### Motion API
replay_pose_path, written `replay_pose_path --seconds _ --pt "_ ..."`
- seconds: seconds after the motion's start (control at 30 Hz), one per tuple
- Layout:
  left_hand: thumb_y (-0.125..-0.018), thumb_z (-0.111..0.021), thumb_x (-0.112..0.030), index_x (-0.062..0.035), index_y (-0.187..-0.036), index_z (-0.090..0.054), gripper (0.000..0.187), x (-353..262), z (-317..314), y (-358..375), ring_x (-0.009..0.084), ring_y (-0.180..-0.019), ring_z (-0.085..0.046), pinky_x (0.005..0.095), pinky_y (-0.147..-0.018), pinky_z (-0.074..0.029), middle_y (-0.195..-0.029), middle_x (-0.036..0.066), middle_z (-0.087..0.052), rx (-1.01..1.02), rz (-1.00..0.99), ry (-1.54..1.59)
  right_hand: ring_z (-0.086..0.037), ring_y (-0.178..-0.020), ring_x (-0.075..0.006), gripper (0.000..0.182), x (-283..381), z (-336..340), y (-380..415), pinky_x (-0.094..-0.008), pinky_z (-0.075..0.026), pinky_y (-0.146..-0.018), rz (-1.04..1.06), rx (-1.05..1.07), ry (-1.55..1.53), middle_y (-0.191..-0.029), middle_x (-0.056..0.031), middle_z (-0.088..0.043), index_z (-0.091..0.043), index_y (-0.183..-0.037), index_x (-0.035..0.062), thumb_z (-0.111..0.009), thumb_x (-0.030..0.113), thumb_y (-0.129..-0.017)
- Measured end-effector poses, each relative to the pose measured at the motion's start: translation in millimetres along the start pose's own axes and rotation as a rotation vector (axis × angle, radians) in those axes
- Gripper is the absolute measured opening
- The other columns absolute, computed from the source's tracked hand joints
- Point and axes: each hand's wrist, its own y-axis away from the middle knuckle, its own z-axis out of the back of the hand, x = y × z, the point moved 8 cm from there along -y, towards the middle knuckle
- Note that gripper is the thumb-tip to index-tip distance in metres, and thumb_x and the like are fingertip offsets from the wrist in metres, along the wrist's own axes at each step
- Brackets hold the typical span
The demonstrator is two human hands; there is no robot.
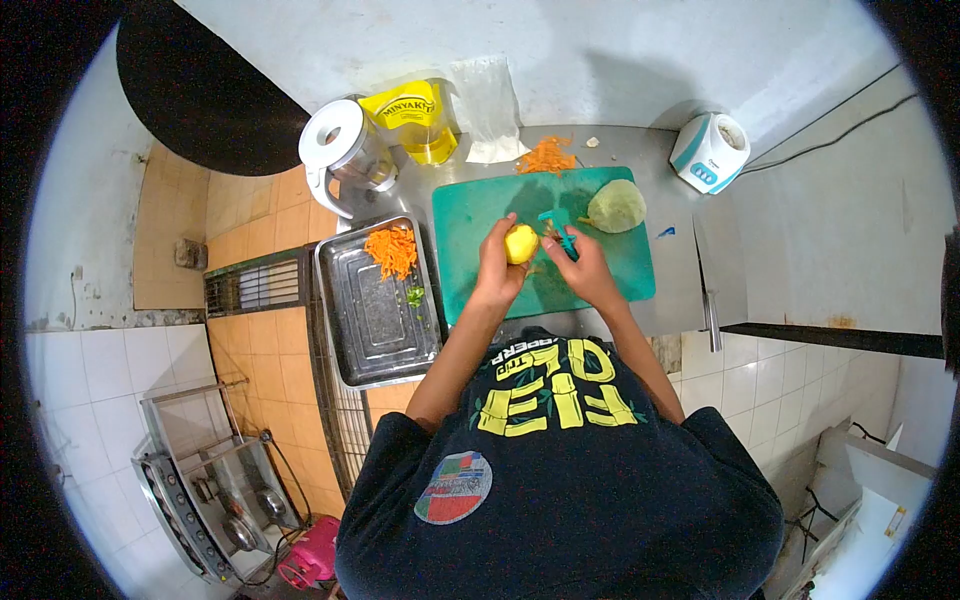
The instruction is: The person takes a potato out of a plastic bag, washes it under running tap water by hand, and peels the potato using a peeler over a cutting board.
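Observation:
My left hand (499,258) is closed around a round yellow vegetable (520,244), peeled or nearly so, above the green cutting board (465,215). Close by on its right, my right hand (580,262) grips a teal peeler (562,236), its head pointing toward the yellow vegetable. A pale green round vegetable (616,206) rests at the board's upper right. Small peel scraps lie on the board near my hands.
At left a metal tray (362,335) holds shredded carrot (391,251) and green bits. Behind stand a blender jug (345,150), a yellow pouch (420,120) and orange peelings (547,155). A knife (709,290) and a blender base (711,152) are at right.

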Motion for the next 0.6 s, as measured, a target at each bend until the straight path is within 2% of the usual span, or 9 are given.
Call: replay_pose_path --seconds 0.03,0.13,0.23,0.43,0.53,0.6 --pt "-0.092 -0.065 -0.027 -0.0138 -0.1 -0.056 0.018 -0.8 -0.1 0.7 0.0172 -0.082 -0.062 0.0354 -0.071 -0.052 -0.09 0.002 -0.058 -0.017 -0.012 -0.008 -0.068 -0.077 -0.0254 0.039 -1.3 -0.8 -0.1 -0.0387 -0.052 -0.067 -0.033 0.03 0.061 -0.089 -0.0206 -0.067 -0.061 -0.11 -0.0024 -0.064 0.033 -0.096" --pt "-0.092 -0.065 -0.027 -0.0137 -0.1 -0.056 0.017 -1.3 -3.5 2.7 0.0168 -0.08 -0.061 0.0345 -0.069 -0.051 -0.09 0.003 -0.058 -0.014 -0.004 -0.012 -0.068 -0.087 -0.0375 0.035 2.8 -4.9 1.5 -0.0435 -0.051 -0.075 0.049 -0.012 -0.01 -0.099 -0.0255 -0.066 -0.057 -0.119 -0.0009 -0.054 0.029 -0.101" --pt "-0.092 -0.065 -0.027 -0.0134 -0.1 -0.056 0.018 -0.4 -3.7 2.2 0.0163 -0.078 -0.06 0.0337 -0.066 -0.049 -0.089 0.003 -0.057 -0.023 -0.002 -0.014 -0.055 -0.07 -0.0188 0.031 27.9 -5.8 7.6 -0.0345 -0.045 -0.065 0.09 0.024 -0.038 -0.077 -0.0102 -0.058 -0.051 -0.126 0.0003 -0.048 0.021 -0.104" --pt "-0.092 -0.066 -0.026 -0.0128 -0.098 -0.054 0.018 -1.8 -4.3 2.4 0.0142 -0.074 -0.057 0.0312 -0.064 -0.045 -0.085 0.001 -0.055 -0.026 -0.053 -0.05 -0.062 -0.072 -0.0278 0.032 31.2 -9.5 8.8 -0.0395 -0.048 -0.068 0.157 0.003 0.061 -0.083 -0.0179 -0.062 -0.052 -0.129 0.0018 -0.052 0.019 -0.102" --pt "-0.092 -0.066 -0.024 -0.0114 -0.097 -0.053 0.019 -13.4 -16.1 14.8 0.0133 -0.073 -0.056 0.0303 -0.065 -0.045 -0.084 0.001 -0.054 -0.057 -0.14 -0.07 -0.064 -0.098 -0.0455 0.032 30.7 -9.0 9.1 -0.0505 -0.05 -0.081 0.101 0.017 0.101 -0.108 -0.0244 -0.067 -0.055 -0.126 0.0046 -0.054 0.023 -0.1" --pt "-0.092 -0.066 -0.023 -0.0107 -0.096 -0.053 0.019 -14.4 -15.0 14.4 0.0131 -0.073 -0.056 0.0302 -0.066 -0.045 -0.084 0.001 -0.054 -0.047 -0.144 -0.076 -0.064 -0.097 -0.0456 0.031 28.3 -9.3 8.6 -0.0504 -0.05 -0.08 0.107 0.003 0.112 -0.107 -0.0243 -0.067 -0.055 -0.125 0.0046 -0.054 0.023 -0.1"
